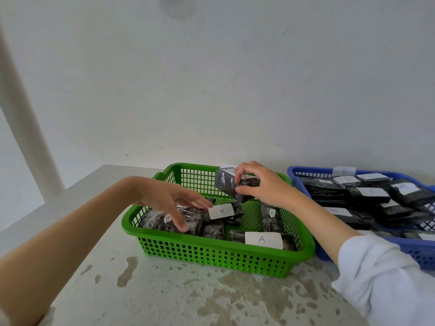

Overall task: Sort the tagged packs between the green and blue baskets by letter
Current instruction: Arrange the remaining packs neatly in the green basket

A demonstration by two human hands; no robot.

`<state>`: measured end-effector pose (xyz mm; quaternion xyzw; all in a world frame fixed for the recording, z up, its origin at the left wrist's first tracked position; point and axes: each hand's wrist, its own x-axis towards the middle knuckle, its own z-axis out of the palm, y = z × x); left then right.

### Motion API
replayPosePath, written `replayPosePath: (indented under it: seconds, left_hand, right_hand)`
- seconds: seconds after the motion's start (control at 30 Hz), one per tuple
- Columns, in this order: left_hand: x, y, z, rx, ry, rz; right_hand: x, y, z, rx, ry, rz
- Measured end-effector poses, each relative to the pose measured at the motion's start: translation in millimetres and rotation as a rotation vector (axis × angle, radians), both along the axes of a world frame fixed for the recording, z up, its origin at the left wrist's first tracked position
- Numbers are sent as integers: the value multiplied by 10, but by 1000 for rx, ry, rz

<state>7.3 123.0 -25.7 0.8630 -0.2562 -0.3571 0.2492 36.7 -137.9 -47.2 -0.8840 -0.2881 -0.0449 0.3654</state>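
Note:
A green basket [211,252] sits in the middle of the table and holds several dark packs with white tags marked A [263,240]. To its right a blue basket [423,255] is filled with dark packs tagged B [372,191]. My right hand [261,184] grips a dark pack [229,184] above the back of the green basket; its tag faces away and I cannot read the letter. Over the left side of the green basket, my left hand [171,203] hovers with fingers spread and relaxed, its fingertips touching the packs there.
The white table [164,290] has worn, stained patches near its front edge. A white wall rises directly behind both baskets. A pale post [30,128] stands at the left, beyond the table's left edge.

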Motion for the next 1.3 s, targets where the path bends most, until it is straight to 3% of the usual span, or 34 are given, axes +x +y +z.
replayPosePath:
  seconds: [0.1,0.2,0.4,0.53,0.6,0.67,0.77,0.87,1.07,1.3]
  left_hand:
    - [27,39,-19,-132,-150,169]
    - [129,29,-31,-383,-319,507]
    - [290,-181,-126,-664,-54,742]
    - [362,-43,-140,-764,-132,905]
    - [380,96,-139,-800,-184,991]
    - [383,198,-127,-849,-253,1060]
    - [384,266,-130,-907,-315,1103]
    - [381,252,-157,-959,-325,1097]
    - [394,146,-182,-999,-344,1058]
    - [435,-70,-163,-1031,-333,1008]
  right_hand:
    - [-37,-9,16,63,31,7]
    - [-51,23,34,131,55,30]
    - [-4,230,92,197,67,147]
    - [136,211,112,277,250,53]
    - [244,153,93,112,248,-40]
    - [330,155,29,-218,203,-19]
    - [353,318,-170,-613,236,75]
    - [359,435,-303,-788,110,112]
    - [329,264,-211,-806,-73,14]
    - [297,-178,152,-563,105,-250]
